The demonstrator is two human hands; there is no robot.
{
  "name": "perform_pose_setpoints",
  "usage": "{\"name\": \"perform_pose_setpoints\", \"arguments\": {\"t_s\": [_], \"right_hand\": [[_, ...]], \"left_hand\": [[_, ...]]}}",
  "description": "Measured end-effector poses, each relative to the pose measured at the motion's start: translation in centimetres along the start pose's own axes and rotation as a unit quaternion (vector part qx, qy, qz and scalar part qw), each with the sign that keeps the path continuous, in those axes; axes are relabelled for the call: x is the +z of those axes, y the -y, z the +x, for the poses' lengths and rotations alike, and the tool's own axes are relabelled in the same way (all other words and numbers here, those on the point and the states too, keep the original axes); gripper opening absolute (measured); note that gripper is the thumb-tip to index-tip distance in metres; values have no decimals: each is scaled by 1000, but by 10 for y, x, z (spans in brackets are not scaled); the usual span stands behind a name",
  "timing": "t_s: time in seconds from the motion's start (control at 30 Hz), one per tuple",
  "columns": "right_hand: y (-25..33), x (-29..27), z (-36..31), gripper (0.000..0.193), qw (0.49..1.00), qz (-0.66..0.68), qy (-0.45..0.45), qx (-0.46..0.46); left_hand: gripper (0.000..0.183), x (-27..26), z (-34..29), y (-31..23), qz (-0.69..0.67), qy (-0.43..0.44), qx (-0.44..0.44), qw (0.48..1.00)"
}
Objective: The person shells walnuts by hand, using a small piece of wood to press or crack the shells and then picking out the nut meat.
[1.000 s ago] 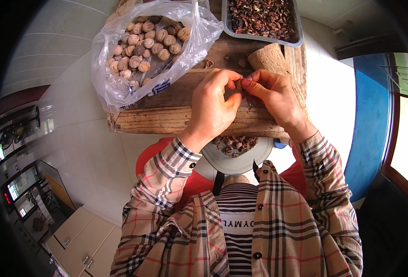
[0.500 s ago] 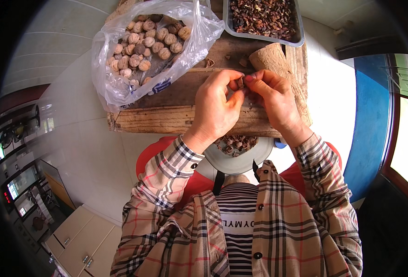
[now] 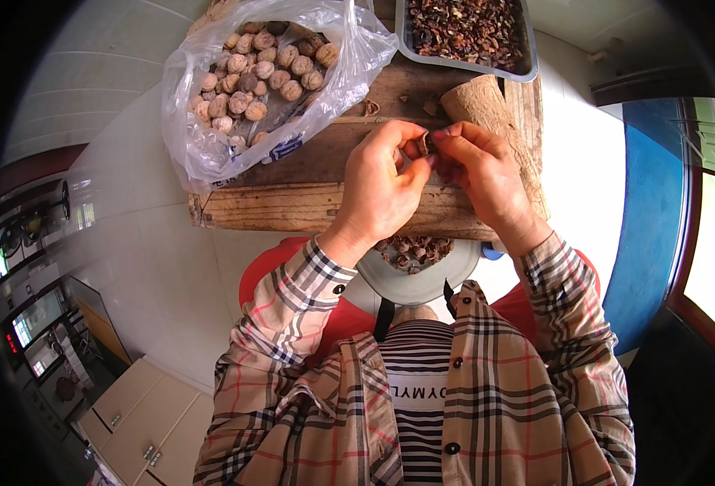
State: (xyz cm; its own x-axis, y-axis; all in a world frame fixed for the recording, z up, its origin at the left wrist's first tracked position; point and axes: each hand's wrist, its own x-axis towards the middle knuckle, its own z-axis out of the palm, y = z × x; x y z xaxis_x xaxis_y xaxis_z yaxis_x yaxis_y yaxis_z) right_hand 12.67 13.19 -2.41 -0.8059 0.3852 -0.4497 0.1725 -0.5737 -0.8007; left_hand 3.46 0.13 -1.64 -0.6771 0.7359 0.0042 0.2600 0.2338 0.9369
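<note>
My left hand and my right hand meet over the near part of a wooden table. Both are closed, thumbs and fingertips pinching a small brown cracked walnut piece between them. Fingers cover most of that piece, so its exact shape is hard to make out. To the left, whole walnuts lie in an open clear plastic bag. A few shell bits rest on the wood beyond my hands.
A plastic tray of dark broken walnut pieces stands at the far right. A round piece of wood lies beside my right hand. Below the table's near edge, a pale bucket between my knees holds walnut shells.
Both hands stay together at the same place. The fingertips have shifted slightly on the walnut piece, which shows a paler edge now. The whole view has shifted a little.
</note>
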Motion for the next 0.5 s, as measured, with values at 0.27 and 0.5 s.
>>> {"name": "perform_pose_setpoints", "arguments": {"t_s": [0.27, 0.5], "right_hand": [[6, -5, 2, 18, 995, 61, 18, 73], [7, -6, 3, 15, 996, 51, 52, 55]], "left_hand": [[22, -6, 4, -6, 17, 9, 1, 1000], [22, -12, 6, -6, -26, -4, -3, 1000]]}}
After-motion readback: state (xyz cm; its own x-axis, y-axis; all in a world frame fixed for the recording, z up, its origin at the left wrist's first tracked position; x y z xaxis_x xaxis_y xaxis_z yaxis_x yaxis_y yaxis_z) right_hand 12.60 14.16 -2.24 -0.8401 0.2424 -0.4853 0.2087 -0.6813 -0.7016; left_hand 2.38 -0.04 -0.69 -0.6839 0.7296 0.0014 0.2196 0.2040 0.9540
